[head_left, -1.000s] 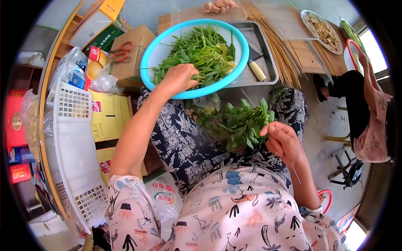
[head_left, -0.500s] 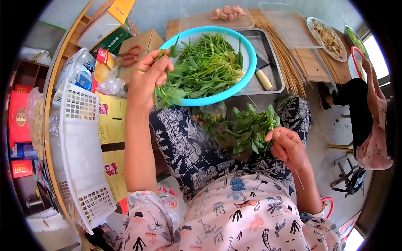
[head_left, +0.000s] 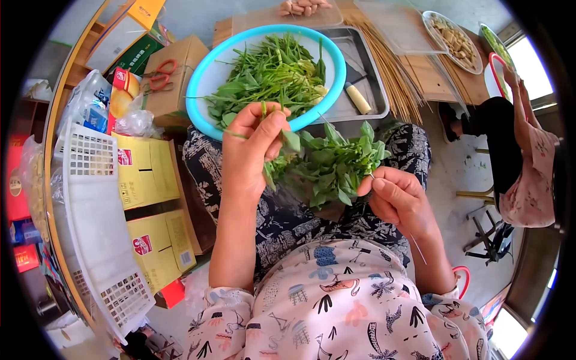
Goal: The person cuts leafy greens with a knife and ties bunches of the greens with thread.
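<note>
My left hand (head_left: 255, 147) pinches a few green leafy stems (head_left: 290, 140) just in front of the basin. My right hand (head_left: 397, 197) is closed on a thin skewer (head_left: 418, 249), whose lower end sticks out below the palm. A thick bunch of leafy greens (head_left: 342, 162) is threaded on the skewer's upper part, above my lap, and hides the tip. Loose greens (head_left: 267, 75) fill the blue-rimmed basin (head_left: 339, 69) beyond my hands.
A metal tray (head_left: 379, 110) with a pale-handled knife (head_left: 358, 99) lies right of the basin. Bamboo skewers (head_left: 387, 66) and a plate of food pieces (head_left: 453, 41) are farther right. Scissors (head_left: 160, 75) rest on a carton at left, near a white basket (head_left: 96, 210). Another person (head_left: 528, 186) sits at right.
My left hand has moved right and down with its stems, from the basin's left side toward the skewered bunch. My right hand still grips the skewer; the view has shifted somewhat.
</note>
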Motion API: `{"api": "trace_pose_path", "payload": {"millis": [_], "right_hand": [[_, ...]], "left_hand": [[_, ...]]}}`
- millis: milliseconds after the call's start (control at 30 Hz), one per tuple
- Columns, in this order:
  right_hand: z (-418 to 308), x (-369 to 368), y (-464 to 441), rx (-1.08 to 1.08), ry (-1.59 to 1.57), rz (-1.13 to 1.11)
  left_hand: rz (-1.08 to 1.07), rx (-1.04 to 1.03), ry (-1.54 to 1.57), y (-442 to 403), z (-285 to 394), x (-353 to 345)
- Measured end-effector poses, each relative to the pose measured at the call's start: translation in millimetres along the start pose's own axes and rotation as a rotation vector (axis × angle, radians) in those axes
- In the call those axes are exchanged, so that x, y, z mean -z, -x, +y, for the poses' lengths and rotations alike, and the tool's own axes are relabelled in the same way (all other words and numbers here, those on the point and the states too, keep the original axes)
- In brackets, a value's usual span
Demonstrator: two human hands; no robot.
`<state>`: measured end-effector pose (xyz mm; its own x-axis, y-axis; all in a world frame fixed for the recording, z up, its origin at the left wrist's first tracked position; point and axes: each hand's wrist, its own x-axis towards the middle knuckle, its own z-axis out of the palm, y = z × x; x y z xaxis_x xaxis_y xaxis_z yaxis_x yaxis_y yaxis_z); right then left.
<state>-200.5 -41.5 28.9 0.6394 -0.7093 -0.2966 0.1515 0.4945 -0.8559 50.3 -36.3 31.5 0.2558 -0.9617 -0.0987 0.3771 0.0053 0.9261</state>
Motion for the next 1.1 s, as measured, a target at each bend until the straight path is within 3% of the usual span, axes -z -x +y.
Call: {"api": "trace_pose_path", "payload": {"millis": [167,467,1100], "right_hand": [[-3,2,7,0.031,-0.029,-0.01],[2,4,12,0.003,-0.013,0.006],[3,-3,7,-0.078,0.077,-0.021]], "left_hand": [[-0.058,-0.145,-0.077,29,27,-31],[0.02,0.099,-0.018,4,-13,-16],[0.045,0.177,-0.01,4,-18,-12]]}}
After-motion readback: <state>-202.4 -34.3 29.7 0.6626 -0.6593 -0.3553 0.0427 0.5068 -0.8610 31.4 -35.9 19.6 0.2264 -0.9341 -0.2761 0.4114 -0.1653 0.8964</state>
